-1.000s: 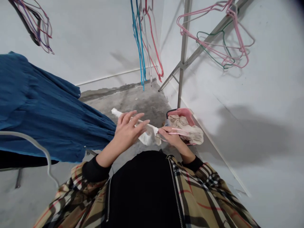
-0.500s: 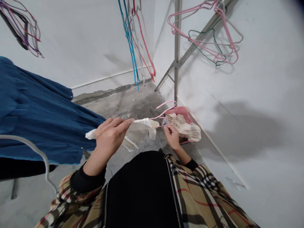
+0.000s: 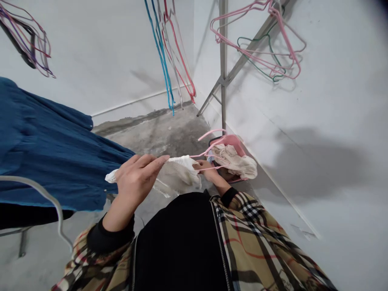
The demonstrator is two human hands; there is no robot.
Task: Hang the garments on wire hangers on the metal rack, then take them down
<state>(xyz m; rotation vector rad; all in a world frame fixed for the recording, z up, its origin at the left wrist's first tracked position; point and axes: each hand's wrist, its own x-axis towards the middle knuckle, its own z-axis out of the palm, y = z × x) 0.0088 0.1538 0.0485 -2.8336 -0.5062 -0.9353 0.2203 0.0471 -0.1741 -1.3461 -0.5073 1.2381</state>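
Observation:
A thin white garment (image 3: 178, 176) hangs over a pink clothes hanger (image 3: 198, 156), whose hook points up and left. My left hand (image 3: 138, 173) is closed round the garment and the hanger's left part, with a bit of white fabric poking out behind the palm. At the garment's right edge, my right hand (image 3: 207, 169) pinches the cloth beside the hanger's lower bar. The hanger's left end is hidden under fabric and my left hand.
Behind my right hand, a pink basket (image 3: 235, 142) holds crumpled beige clothes (image 3: 235, 160). A blue garment (image 3: 57, 149) hangs at left. Blue hangers (image 3: 160, 60), red hangers (image 3: 180, 48) and pink hangers (image 3: 254, 52) hang above, near a metal frame (image 3: 223, 81). A grey curved tube (image 3: 45, 192) is at lower left.
My right hand has moved left from near the basket to the garment's right edge and taken hold of it. The cloth is now spread wider along the hanger. My left hand keeps its grip.

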